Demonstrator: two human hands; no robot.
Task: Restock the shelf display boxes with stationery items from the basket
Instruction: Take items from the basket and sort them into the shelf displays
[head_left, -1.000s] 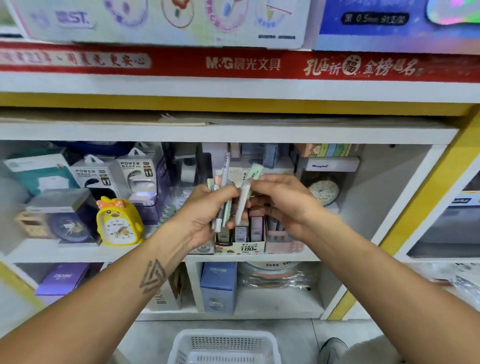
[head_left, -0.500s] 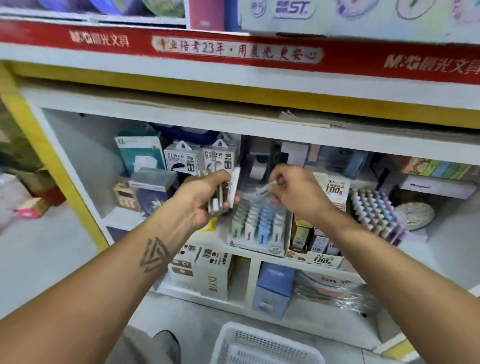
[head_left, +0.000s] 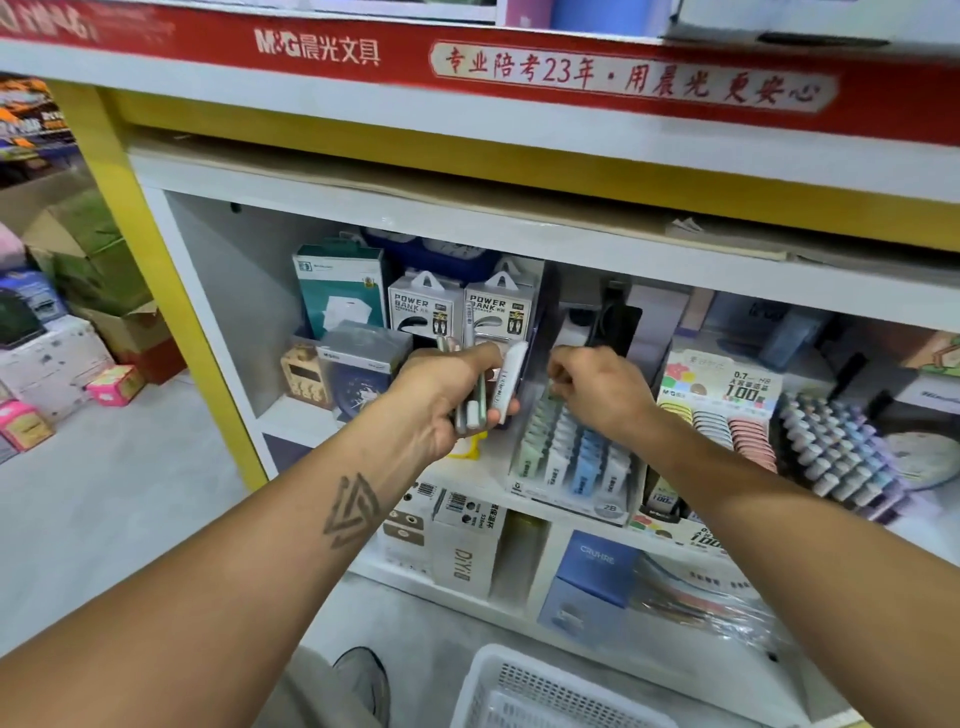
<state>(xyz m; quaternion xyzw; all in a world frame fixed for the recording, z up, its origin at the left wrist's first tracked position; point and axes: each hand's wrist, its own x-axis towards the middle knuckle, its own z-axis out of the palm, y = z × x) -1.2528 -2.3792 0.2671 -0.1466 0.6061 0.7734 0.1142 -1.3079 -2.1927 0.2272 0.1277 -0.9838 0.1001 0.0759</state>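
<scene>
Right hand (head_left: 597, 392) now lowering into display box (head_left: 571, 462) on white shelf (head_left: 467, 475), pinching something small; left hand (head_left: 452, 395) gripping pens (head_left: 480, 400); basket (head_left: 524, 691) sitting on grey floor

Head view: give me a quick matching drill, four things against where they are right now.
Things:
1. bundle of pens
2. white basket
3. display box of pastel pens
4. blue CRUHRE box

Places:
A. on the floor, bottom of frame
B. gripped in the left hand
C. lower shelf, below the display box
D. on the shelf under the right hand

Pairs: 1-B, 2-A, 3-D, 4-C
</scene>
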